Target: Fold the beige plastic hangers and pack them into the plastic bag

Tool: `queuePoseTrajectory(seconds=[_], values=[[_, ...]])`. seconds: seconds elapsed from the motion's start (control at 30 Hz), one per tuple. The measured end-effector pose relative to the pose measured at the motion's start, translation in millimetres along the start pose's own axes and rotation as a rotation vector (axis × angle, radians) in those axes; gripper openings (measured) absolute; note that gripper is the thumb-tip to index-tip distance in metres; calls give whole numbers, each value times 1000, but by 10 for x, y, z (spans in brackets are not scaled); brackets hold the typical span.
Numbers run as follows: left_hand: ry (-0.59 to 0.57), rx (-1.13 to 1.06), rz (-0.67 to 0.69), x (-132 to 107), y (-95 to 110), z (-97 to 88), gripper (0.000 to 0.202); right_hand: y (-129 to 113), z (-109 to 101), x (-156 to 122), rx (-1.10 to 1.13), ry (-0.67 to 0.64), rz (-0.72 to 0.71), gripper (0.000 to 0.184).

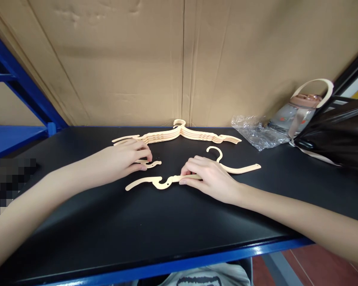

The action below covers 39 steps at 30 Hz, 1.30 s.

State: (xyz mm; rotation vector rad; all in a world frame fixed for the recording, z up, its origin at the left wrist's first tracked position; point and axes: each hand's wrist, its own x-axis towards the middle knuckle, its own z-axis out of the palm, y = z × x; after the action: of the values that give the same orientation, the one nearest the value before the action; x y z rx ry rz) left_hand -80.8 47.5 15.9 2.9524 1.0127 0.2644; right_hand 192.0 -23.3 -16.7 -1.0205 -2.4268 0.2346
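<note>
My right hand (pixel 210 174) is closed on a cream plastic clothes hanger (pixel 241 170) just above the black table. Its hook (pixel 216 150) points away from me, and one curved arm piece (pixel 161 182) reaches out to the left of my fingers. To the left, my left hand (pixel 127 159) pinches a separate hanger arm piece (pixel 152 163) of the same cream colour between thumb and fingers; part of it lies hidden under the hand. Beyond both hands rests a stack of several cream hangers (pixel 180 133), hooks together.
Cardboard (pixel 155 63) stands along the back of the black table (pixel 113 230). At the right are crumpled clear plastic (pixel 253 133), a water bottle (pixel 295 113) with a handle, and a black bag (pixel 340 131). A blue metal frame (pixel 32 87) rises on the left.
</note>
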Motion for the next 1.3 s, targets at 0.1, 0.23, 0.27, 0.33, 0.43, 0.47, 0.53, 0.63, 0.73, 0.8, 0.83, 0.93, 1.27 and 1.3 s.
queuePoseTrajectory(seconds=[0.1, 0.23, 0.27, 0.33, 0.43, 0.47, 0.53, 0.63, 0.73, 0.8, 0.83, 0.93, 1.27, 1.3], values=[[-71, -32, 3, 34, 118, 12, 26, -2, 0, 4, 4, -10, 2, 19], [-61, -46, -61, 56, 242, 33, 19, -5, -2, 8, 12, -17, 6, 19], [-56, -38, -67, 60, 261, 35, 17, -4, -2, 8, 10, -20, 5, 19], [-46, -9, -72, 69, 284, 28, 14, -2, 1, 10, -2, -25, 0, 19], [4, 54, -59, 86, 296, -8, 10, 2, 18, 16, -37, -28, -17, 22], [35, 75, -52, 92, 300, -22, 10, 1, 25, 20, -53, -30, -29, 22], [99, 114, -31, 101, 315, -49, 9, -4, 29, 29, -89, -43, -70, 21], [161, 153, 27, 103, 356, -71, 8, -1, -31, 40, -151, -29, -133, 24], [208, 177, 67, 92, 413, -91, 6, 50, -210, 23, -252, 25, -113, 28], [256, 198, 69, 85, 449, -114, 6, 110, -377, -21, -344, 0, -76, 23], [284, 209, 68, 83, 464, -128, 6, 140, -462, -52, -388, -60, -42, 22], [354, 235, 67, 89, 492, -156, 5, 195, -663, -157, -402, -210, 67, 20], [492, 208, 41, 88, 539, -46, 5, -66, -481, -193, -142, -291, 11, 43], [493, 205, 58, 88, 551, -40, 5, -88, -436, -178, -103, -280, 14, 47]])
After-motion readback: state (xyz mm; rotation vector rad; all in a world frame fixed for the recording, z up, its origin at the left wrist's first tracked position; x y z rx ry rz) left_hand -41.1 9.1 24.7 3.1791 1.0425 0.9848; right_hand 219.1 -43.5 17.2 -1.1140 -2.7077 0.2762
